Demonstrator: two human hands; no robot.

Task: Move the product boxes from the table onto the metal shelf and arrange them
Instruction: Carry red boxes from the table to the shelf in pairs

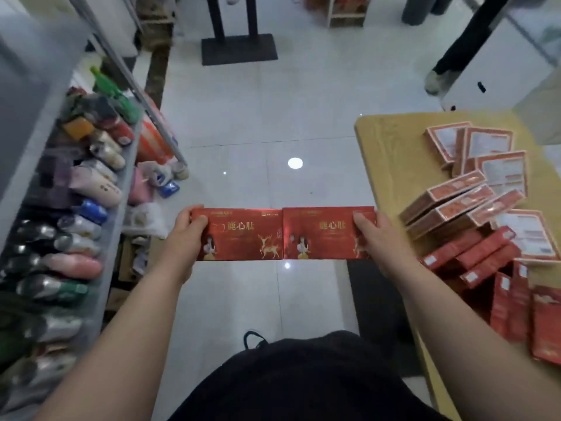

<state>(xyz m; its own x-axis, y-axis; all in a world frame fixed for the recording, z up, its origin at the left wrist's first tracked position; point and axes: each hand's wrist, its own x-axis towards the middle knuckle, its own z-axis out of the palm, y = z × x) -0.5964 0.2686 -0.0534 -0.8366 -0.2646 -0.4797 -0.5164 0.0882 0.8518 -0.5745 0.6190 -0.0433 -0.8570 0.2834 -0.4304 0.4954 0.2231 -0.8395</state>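
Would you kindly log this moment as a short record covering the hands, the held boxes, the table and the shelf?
left hand: grips outer end of left box
right hand: grips outer end of right box
box layout: red, side by side, inner edges meeting, above the floor
table: at right, carries pile of boxes, loosely heaped
metal shelf: at left, packed with bottles

Along the left of the frame the metal shelf (120, 202) and its bottles (97, 180) are smeared with blur, labels unreadable, and run off the left and lower edges. At right the desk (379, 141) and its heap of red boxes (473, 253) are cut by the right edge. Small print on the held boxes (239, 238) is illegible; the left hand (189, 227) and right hand (368, 235) hide their outer ends.
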